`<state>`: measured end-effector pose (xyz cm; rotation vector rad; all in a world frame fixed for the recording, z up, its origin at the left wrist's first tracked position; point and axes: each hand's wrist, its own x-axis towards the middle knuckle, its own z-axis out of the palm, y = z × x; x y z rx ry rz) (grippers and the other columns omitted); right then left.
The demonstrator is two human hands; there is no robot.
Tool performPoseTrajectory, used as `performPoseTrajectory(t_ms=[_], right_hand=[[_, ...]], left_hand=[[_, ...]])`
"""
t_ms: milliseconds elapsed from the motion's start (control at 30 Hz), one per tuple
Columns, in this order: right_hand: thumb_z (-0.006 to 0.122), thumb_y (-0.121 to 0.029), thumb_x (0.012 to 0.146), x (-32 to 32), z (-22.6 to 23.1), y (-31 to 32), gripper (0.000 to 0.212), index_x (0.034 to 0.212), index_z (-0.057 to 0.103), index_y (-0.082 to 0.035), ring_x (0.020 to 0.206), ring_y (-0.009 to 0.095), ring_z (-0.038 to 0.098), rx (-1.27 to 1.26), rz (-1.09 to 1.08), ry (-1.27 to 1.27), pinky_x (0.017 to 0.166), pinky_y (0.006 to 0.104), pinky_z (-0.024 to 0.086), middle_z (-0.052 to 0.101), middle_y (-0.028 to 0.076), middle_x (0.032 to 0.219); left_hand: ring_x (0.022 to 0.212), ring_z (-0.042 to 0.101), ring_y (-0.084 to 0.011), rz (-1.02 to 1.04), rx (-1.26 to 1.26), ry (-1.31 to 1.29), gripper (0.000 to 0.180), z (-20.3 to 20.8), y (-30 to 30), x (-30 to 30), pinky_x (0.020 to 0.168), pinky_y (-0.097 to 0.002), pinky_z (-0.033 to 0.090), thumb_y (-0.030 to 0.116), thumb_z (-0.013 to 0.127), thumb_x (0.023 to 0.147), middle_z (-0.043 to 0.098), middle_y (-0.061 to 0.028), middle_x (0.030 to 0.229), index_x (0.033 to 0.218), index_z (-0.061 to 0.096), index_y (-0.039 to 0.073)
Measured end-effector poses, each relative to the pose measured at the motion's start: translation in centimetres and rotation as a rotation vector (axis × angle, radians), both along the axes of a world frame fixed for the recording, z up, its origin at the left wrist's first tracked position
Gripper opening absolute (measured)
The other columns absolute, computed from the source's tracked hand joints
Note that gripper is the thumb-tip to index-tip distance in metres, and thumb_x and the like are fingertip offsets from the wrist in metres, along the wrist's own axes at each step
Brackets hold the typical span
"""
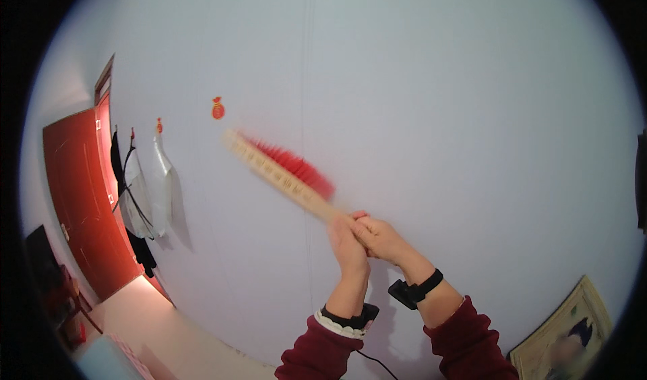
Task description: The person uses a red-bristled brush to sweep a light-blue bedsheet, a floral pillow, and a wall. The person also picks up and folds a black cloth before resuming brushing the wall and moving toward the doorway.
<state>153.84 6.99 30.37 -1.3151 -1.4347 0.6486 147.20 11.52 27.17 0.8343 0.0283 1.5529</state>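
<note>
Evidently both hands share one tool: a long wooden bristle brush (276, 177), slanting up and leftward in front of the pale wall (438, 110). The left hand (348, 246) and the right hand (385, 238) meet at the handle's lower end, their fingers closed around it and partly overlapping. Red bristles (296, 165) face up and to the right, slightly blurred; whether they touch the wall, I cannot tell. Beyond the brush's tip, just above it, sits a red pouch-shaped sticker (218, 108). Farther left, a whitish plastic bag (162, 191) hangs on the wall near a red door (87, 198). A black wristband (428, 284) circles the right wrist, and at lower right leans a framed picture (532, 353).
</note>
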Motion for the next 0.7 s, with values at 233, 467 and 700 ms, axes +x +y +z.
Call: performPoseTrajectory(t_ms=[233, 467, 700], right_hand=[[0.05, -0.033, 0.101, 5.7, -5.6, -8.3, 0.026, 0.107, 0.061, -0.01, 0.054, 0.001, 0.037, -0.204, 0.015, 0.232, 0.045, 0.0188, 0.027, 0.047, -0.009, 0.071], [0.047, -0.028, 0.103, 14.6, -16.0, -21.5, 0.036, 0.133, 0.054, -0.009, 0.075, 0.002, 0.053, 0.307, -0.35, 0.563, 0.058, 0.0177, 0.043, 0.06, -0.004, 0.099], [0.043, -0.031, 0.105, 18.7, -23.7, -31.7, 0.037, 0.135, 0.052, -0.011, 0.092, 0.001, 0.051, 0.658, -0.613, 0.757, 0.075, 0.0172, 0.042, 0.055, -0.006, 0.113]], left_hand=[[0.09, 0.06, -0.0207, -0.039, -0.108, 0.136, 0.028, -7.3, -8.2, 6.1, 0.081, -0.0327, 0.05, 0.032, 0.033, 0.106, 0.062, -0.0139, 0.094, 0.11, 0.039, 0.005], [0.088, 0.064, -0.0252, -0.134, 0.381, 0.478, 0.027, -10.2, -20.7, 15.1, 0.079, -0.0379, 0.05, 0.025, 0.039, 0.103, 0.066, -0.0142, 0.095, 0.109, 0.046, 0.0], [0.085, 0.065, -0.0326, -0.474, 0.699, 0.778, 0.026, -14.5, -29.5, 22.4, 0.075, -0.0406, 0.05, 0.025, 0.042, 0.102, 0.066, -0.016, 0.091, 0.113, 0.047, 0.002]])
